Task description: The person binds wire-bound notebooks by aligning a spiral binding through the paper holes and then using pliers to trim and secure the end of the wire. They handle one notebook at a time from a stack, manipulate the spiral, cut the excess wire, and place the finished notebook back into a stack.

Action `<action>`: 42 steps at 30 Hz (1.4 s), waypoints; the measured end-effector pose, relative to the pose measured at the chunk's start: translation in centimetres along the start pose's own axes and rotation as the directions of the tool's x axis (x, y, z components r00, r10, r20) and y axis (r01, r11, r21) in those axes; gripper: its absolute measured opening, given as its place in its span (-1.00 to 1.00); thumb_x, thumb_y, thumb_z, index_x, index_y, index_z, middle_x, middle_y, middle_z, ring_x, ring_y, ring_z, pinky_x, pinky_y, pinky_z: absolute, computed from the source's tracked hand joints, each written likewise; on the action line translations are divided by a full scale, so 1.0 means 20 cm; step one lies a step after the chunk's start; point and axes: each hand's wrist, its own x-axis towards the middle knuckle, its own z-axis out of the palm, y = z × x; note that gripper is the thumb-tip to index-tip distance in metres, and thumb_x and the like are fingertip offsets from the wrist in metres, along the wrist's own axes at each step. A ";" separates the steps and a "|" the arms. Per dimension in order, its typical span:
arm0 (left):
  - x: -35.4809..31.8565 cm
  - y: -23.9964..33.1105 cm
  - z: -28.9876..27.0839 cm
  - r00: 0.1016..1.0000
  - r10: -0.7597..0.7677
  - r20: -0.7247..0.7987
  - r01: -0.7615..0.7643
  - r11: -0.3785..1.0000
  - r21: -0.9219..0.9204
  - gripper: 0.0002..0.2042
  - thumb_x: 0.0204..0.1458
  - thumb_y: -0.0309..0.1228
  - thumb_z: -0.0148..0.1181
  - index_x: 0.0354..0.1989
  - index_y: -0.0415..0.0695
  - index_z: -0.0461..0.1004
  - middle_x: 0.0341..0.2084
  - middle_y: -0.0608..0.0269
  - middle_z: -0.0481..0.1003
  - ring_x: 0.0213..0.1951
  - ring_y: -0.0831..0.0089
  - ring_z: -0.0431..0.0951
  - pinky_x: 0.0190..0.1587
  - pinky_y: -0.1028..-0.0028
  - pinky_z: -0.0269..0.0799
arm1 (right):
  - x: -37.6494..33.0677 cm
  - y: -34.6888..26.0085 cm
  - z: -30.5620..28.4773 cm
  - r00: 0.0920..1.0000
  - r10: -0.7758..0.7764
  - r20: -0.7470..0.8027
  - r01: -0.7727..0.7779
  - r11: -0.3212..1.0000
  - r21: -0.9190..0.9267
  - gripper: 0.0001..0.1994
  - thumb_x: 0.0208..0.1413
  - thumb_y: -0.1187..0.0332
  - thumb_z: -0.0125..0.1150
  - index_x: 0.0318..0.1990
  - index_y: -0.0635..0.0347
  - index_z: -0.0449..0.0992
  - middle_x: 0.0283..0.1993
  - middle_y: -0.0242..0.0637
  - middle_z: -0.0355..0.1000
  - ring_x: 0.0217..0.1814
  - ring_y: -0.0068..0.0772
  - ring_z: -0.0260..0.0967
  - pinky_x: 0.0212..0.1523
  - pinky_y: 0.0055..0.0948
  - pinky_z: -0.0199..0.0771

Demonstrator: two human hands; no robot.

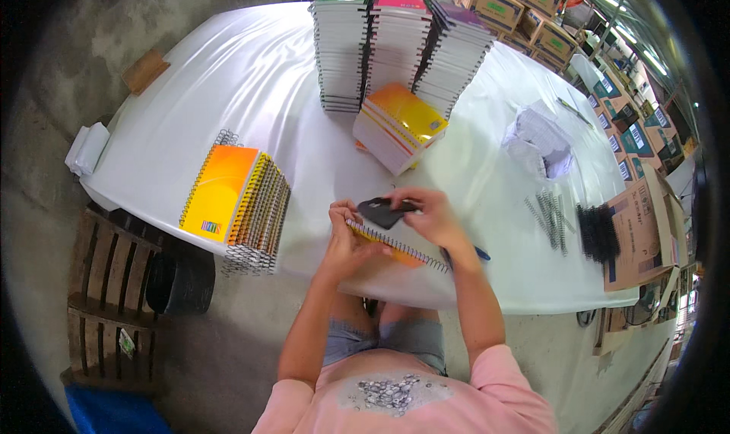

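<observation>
Near the table's front edge, my left hand is closed on a spiral notebook with an orange-yellow cover. Its metal coil runs along the upper edge, and loose coil turns stick out at the right end. My right hand, slightly blurred, grips a black flat tool just above the coil's left part. Whether the tool touches the coil, I cannot tell. Under my right wrist lies a blue pen-like object, partly hidden. Just beyond my hands sits a stack of yellow-orange books showing no coil on the visible side.
Coil-bound yellow notebooks are piled at the left. Tall notebook stacks rise at the back. On the right are crumpled white wrapping, loose coils, a dark coil bundle and an open carton.
</observation>
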 end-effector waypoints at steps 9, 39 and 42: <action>-0.01 0.09 -0.04 0.990 -0.143 0.004 0.130 0.889 -0.439 -0.74 0.11 -0.46 0.07 -0.10 -0.10 0.15 -0.25 0.32 0.25 -0.17 0.57 0.22 -0.04 0.52 0.18 | -0.47 0.13 -0.37 0.867 -0.189 -0.460 -0.192 0.726 -0.660 -0.54 -0.14 0.43 0.18 0.04 0.06 0.37 0.19 0.01 0.19 0.25 0.01 0.11 0.19 -0.05 0.09; -0.05 0.35 0.04 0.883 0.236 -0.407 -0.241 0.970 0.039 -0.76 -0.27 -0.79 0.26 -0.42 -0.23 0.47 -0.45 0.25 0.38 -0.38 0.48 0.39 -0.33 0.54 0.43 | -0.58 -0.37 0.22 0.915 -0.354 -0.193 0.128 0.709 -0.693 -0.57 -0.01 0.29 0.22 0.08 -0.13 0.39 -0.04 -0.11 0.25 -0.04 -0.08 0.21 -0.04 -0.12 0.19; -0.06 0.33 0.06 0.868 0.270 -0.417 -0.278 0.960 0.042 -0.75 -0.28 -0.81 0.24 -0.43 -0.21 0.47 -0.47 0.26 0.38 -0.39 0.48 0.39 -0.40 0.52 0.47 | -0.59 -0.34 0.22 0.985 -0.101 -0.140 0.065 0.968 -0.241 -0.60 0.06 0.28 0.15 0.10 -0.03 0.36 -0.06 -0.09 0.27 -0.09 -0.11 0.27 -0.11 -0.17 0.31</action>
